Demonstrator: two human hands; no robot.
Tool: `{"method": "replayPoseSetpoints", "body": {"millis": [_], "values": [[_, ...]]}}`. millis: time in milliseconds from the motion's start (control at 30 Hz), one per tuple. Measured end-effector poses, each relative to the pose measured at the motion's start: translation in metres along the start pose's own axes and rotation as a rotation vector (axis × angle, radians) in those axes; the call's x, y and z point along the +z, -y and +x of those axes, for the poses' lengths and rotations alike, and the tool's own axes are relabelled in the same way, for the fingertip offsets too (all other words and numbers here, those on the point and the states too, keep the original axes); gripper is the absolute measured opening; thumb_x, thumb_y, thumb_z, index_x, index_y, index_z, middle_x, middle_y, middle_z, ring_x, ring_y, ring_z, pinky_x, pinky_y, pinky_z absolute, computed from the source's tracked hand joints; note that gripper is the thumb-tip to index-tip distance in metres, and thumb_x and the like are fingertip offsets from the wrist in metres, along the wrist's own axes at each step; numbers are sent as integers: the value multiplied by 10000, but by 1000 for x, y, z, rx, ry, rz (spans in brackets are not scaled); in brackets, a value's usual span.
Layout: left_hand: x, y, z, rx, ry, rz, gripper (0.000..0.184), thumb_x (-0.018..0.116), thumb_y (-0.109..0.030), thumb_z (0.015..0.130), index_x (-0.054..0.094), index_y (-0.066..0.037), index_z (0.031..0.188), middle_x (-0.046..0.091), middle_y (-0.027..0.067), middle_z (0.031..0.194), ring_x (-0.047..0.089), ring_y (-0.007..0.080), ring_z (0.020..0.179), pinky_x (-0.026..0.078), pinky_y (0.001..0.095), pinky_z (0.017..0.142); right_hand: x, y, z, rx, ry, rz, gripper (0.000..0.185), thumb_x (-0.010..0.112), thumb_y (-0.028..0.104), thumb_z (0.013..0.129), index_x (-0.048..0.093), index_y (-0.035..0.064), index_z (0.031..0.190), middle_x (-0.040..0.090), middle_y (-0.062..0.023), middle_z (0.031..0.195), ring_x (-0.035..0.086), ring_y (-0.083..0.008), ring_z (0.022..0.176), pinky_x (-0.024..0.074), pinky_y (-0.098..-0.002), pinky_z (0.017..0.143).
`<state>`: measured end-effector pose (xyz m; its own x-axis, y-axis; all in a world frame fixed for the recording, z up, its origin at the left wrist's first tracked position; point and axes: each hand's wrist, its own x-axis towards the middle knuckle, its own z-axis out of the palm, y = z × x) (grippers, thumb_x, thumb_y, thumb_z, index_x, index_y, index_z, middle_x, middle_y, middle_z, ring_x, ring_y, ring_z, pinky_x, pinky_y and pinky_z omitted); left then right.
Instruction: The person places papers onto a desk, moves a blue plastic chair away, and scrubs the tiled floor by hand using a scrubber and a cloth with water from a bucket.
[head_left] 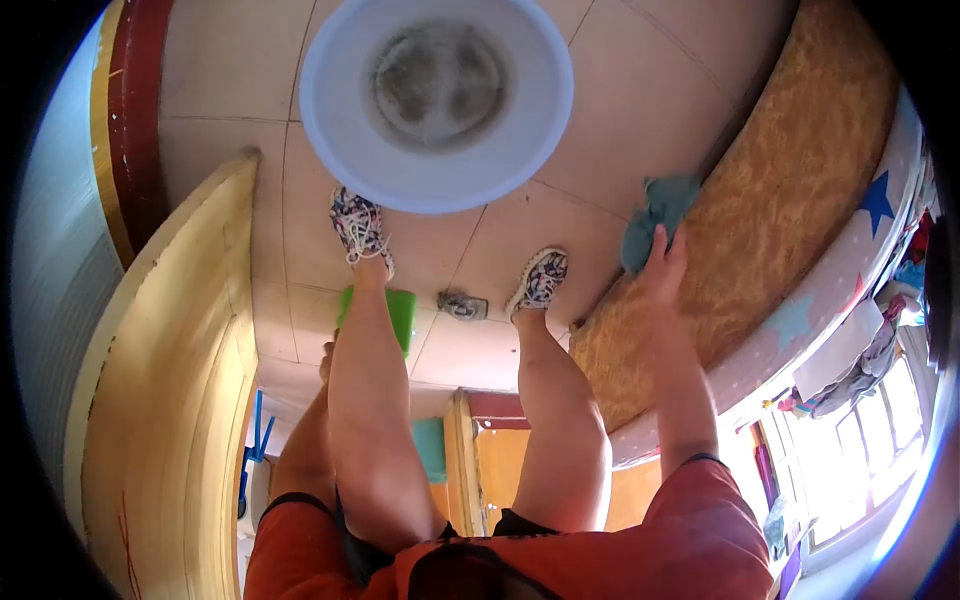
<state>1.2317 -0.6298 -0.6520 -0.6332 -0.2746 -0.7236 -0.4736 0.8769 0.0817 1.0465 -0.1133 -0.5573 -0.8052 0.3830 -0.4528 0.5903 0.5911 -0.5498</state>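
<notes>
My right hand (664, 262) reaches out to the right, its fingers closed on a teal cloth (660, 215) at the edge of a brown wood-grain panel (740, 250). My left hand (327, 362) is low beside my left leg and partly hidden by it. Its fingers look curled at a flat green plastic piece (402, 318), which the same leg partly covers. Between my patterned shoes lies a small grey crumpled thing (463, 305), too unclear to name. Ahead of my feet stands a pale blue basin (335, 150) with cloudy, greyish water in it.
A yellow wooden door (170, 370) stands at the left. Along the right runs a bed edge with a star-print cover (876, 200) above the wood panel. Pale floor tiles (640, 60) surround the basin. Behind me are a blue stool-like frame (258, 430) and a bright window (880, 440).
</notes>
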Motion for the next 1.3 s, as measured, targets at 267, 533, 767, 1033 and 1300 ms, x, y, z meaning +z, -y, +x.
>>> {"method": "replayPoseSetpoints", "body": {"millis": [267, 533, 767, 1033, 1300], "values": [[20, -116, 127, 149, -488, -191, 226, 469, -169, 847, 606, -24, 954, 604, 141, 1015, 545, 298, 983, 439, 404, 839, 5, 33, 8, -36, 34, 95, 303, 443, 168, 939, 469, 11, 1196, 566, -143, 1011, 525, -213, 899, 409, -316, 841], [4, 9, -132, 255, 344, 704, 442, 462, -331, 872, 483, -46, 1210, 552, 126, 1158, 535, 264, 1069, 437, 372, 860, 18, 54, -36, -79, 253, 66, 355, 446, 114, 921, 421, 69, 1272, 584, -192, 1040, 570, -259, 932, 427, -329, 829], [-178, -55, -88, 301, -86, 509, 426, 611, -189, 746, 528, -67, 1146, 482, 161, 1206, 498, 330, 1017, 407, 437, 869, 18, 2, -58, -146, 258, 15, 372, 445, 107, 917, 409, 66, 1285, 569, -214, 1091, 559, -336, 1001, 432, -375, 837], [-384, -146, -102, 91, -583, 1129, 448, 623, -284, 768, 544, -65, 1151, 507, 130, 1227, 478, 280, 1134, 381, 424, 936, -42, 19, -139, -144, 343, -162, 398, 482, 111, 875, 420, 92, 1267, 560, -204, 1083, 548, -380, 971, 452, -420, 808], [-377, -141, -126, -88, -276, 1102, 238, 473, -137, 840, 594, -70, 1034, 595, 62, 1006, 547, 216, 980, 421, 358, 782, -208, 29, -125, -612, 387, -695, 474, 543, 52, 777, 458, 143, 1235, 549, -130, 1064, 578, -329, 886, 487, -431, 710]]}}
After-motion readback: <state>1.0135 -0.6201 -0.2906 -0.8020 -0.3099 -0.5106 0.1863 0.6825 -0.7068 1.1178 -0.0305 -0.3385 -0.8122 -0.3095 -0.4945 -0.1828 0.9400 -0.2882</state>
